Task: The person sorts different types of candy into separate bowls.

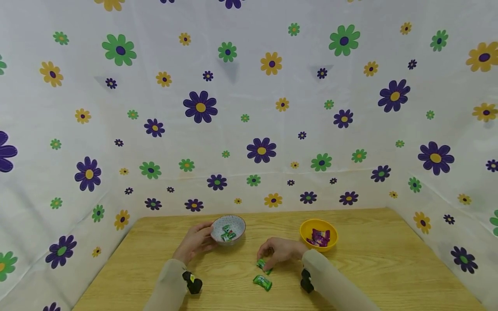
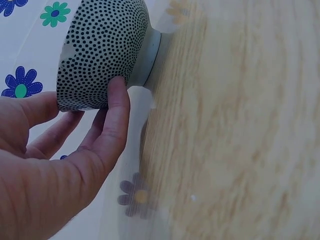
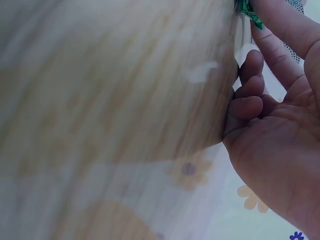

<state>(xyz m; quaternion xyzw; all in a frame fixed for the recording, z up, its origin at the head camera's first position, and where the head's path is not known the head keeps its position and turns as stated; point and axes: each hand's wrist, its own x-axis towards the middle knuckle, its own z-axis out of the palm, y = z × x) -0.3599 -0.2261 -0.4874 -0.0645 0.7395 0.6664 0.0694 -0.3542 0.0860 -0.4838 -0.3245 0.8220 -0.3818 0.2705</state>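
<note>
Step in hand, as I read it: sorting wrapped candies by colour, w/ a green one being picked up now. Left hand (image 1: 196,242) steadies the dotted bowl (image 1: 228,229) on the table (image 1: 381,263), fingers curled vs. its outer wall; the bowl already has a few green candies inside. Right hand (image 1: 281,252) is down on the table between the two bowls, its grip closed on a green candy (image 1: 263,264) at the fingertips. A second green candy (image 1: 262,282) lies loose just nearer the person, apart from the hand. The yellow bowl (image 1: 318,233) to the right holds purple candies. Next move prob. calls for a lift and a short carry left to the dotted bowl, clearing its rim, then release; the loose one is left after that. Views: only the head cam shows both bowls, their contents and the spare candy. Left wrist cam adds the contact: thumb and fingers touch the bowl's side, foot ring on the table. Right wrist cam is blurred, shows curled fingers on the table and a scrap of green wrapper at the index finger.
</note>
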